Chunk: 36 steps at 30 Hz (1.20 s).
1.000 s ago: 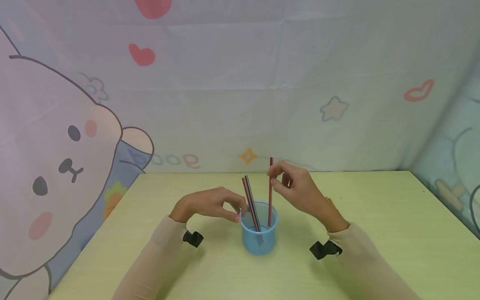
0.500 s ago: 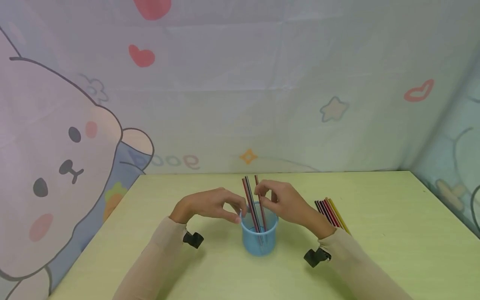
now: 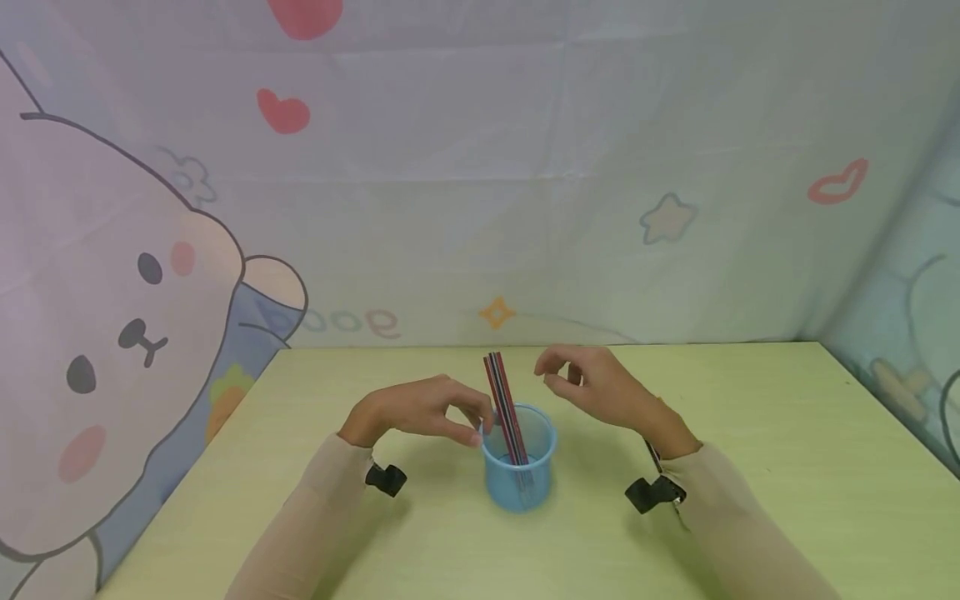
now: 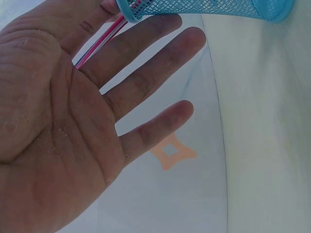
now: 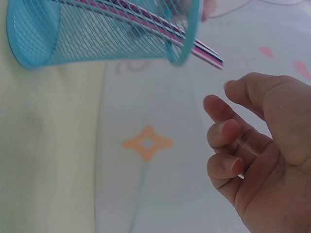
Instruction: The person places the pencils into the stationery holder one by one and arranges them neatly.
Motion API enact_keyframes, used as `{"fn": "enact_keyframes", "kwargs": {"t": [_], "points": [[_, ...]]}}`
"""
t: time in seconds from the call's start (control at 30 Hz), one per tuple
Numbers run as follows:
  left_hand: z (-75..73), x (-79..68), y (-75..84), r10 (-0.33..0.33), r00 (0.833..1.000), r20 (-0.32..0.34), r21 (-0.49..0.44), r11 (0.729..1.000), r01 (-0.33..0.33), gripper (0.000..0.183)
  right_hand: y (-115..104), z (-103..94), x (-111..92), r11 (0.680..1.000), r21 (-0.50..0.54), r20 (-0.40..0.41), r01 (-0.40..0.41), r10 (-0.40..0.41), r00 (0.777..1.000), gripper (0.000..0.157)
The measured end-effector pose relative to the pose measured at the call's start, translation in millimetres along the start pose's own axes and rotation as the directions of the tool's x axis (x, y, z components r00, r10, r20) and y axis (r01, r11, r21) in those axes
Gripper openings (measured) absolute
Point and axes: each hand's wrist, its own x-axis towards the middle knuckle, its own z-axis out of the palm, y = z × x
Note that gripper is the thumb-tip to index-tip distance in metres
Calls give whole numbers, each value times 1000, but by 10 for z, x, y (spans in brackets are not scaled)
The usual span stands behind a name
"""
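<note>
A light blue mesh pencil cup (image 3: 517,483) stands upright on the table, with several thin red and dark pencils (image 3: 506,408) leaning together against its left rim. My left hand (image 3: 431,408) is at that rim, thumb and index finger meeting its edge. In the left wrist view the other fingers (image 4: 146,80) stretch out past the cup (image 4: 204,7). To the right of the cup and a little above it, my right hand (image 3: 596,383) hangs with loosely bent fingers and holds nothing. The right wrist view shows its fingertips apart from the pencil ends (image 5: 209,56).
More pencils (image 3: 653,454) lie on the table under my right wrist, mostly hidden by it. The pale yellow table (image 3: 787,467) reaches back to a printed cloth backdrop (image 3: 450,208). A dark cable (image 3: 947,417) hangs at the far right.
My right hand has brought a red pencil left to the others in the cup, let go of it and drawn back right. The left hand has stayed at the rim.
</note>
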Motion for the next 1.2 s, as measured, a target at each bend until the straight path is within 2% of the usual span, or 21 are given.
{"fn": "enact_keyframes", "kwargs": {"t": [0.3, 0.4, 0.6, 0.73, 0.93, 1.07, 1.17, 1.2], "points": [[-11, 7, -8, 7, 1000, -1, 5, 1000, -7, 10, 177, -329, -87, 997, -38, 79, -66, 69, 994, 13], [-5, 10, -19, 2, 1000, 1, 3, 1000, -2, 12, 259, -426, -141, 991, -31, 139, -134, 137, 981, 13], [-5, 3, -25, -5, 1000, -1, 7, 1000, 5, 10, 434, -559, -231, 969, 0, 275, -248, 239, 931, 15], [-17, -9, -21, -15, 1000, -3, 14, 1000, 15, 8, 575, -592, -280, 961, 14, 328, -274, 255, 910, 15], [-7, -18, -31, -21, 1000, -5, 20, 1000, 21, 8, 750, -602, -351, 960, -47, 399, -276, 271, 876, 16], [-4, -17, -37, -19, 1000, -5, 13, 1000, 19, 9, 823, -602, -389, 939, -74, 450, -336, 332, 829, 18], [-8, -12, -41, -16, 1000, -4, 11, 1000, 16, 9, 840, -584, -412, 909, -98, 473, -405, 401, 784, 19], [-10, -10, -42, -13, 1000, -3, 12, 1000, 13, 10, 838, -574, -418, 904, -108, 476, -414, 412, 777, 19]]}}
